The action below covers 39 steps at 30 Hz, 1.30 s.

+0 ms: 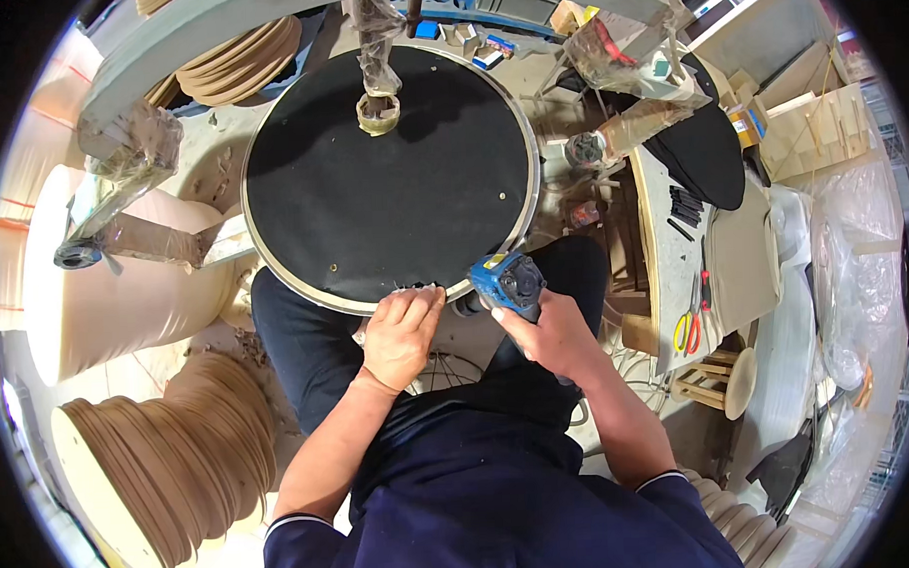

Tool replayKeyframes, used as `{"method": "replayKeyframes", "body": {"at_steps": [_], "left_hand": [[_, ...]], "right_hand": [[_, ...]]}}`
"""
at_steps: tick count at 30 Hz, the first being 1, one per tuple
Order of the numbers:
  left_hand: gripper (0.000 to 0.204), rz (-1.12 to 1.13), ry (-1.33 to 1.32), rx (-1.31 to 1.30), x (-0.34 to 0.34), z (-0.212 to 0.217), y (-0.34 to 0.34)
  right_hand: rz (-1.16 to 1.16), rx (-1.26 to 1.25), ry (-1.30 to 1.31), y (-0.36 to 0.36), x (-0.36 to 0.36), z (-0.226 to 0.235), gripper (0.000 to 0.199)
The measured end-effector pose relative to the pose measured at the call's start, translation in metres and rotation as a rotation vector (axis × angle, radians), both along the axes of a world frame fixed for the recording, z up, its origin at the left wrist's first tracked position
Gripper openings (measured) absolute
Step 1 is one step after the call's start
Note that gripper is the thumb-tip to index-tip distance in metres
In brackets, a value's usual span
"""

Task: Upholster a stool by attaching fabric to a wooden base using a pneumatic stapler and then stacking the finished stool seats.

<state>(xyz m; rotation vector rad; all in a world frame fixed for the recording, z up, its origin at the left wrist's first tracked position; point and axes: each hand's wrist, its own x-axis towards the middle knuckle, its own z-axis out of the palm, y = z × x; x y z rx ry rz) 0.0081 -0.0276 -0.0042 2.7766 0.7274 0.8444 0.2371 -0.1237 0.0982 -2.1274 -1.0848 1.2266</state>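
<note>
While our right grip clasps a blue power tool, our left grip curls at the near rim of the black round panel before us, pinching or not we cannot tell. We seem to be working its edge, which calls for clear fingers; a wrapped post obstructs the far part.

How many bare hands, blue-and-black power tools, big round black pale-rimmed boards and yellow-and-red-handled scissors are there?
Left hand and right hand: 2
Blue-and-black power tool: 1
Round black board: 1
Scissors: 1
Total: 5
</note>
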Motion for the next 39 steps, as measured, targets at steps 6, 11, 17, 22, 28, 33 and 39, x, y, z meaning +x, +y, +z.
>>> {"method": "replayKeyframes", "body": {"at_steps": [6, 11, 17, 22, 28, 33, 39], "left_hand": [[0.053, -0.006, 0.067, -0.026, 0.013, 0.004, -0.007], [0.053, -0.018, 0.044, -0.058, 0.019, -0.001, -0.011], [0.047, -0.087, -0.004, -0.093, 0.025, 0.0, -0.013], [0.035, -0.176, -0.055, -0.192, 0.031, 0.0, -0.008], [0.038, -0.119, -0.214, -0.208, 0.012, 0.014, 0.013], [0.039, 0.006, -0.115, -0.157, -0.035, 0.018, 0.026], [0.038, 0.024, -0.112, -0.098, -0.031, 0.009, 0.014]], "right_hand": [[0.054, 0.038, -0.008, -0.001, -0.007, 0.0, 0.042], [0.034, 0.035, -0.018, -0.003, -0.005, -0.002, 0.043], [-0.008, -0.049, 0.084, -0.001, -0.004, -0.001, 0.044], [-0.025, 0.018, -0.01, -0.001, 0.003, -0.003, 0.042], [-0.122, -0.026, 0.052, 0.001, 0.02, 0.0, 0.034], [-0.134, 0.005, 0.012, 0.004, 0.027, 0.002, 0.031], [-0.113, -0.038, 0.09, 0.005, 0.023, 0.004, 0.032]]}}
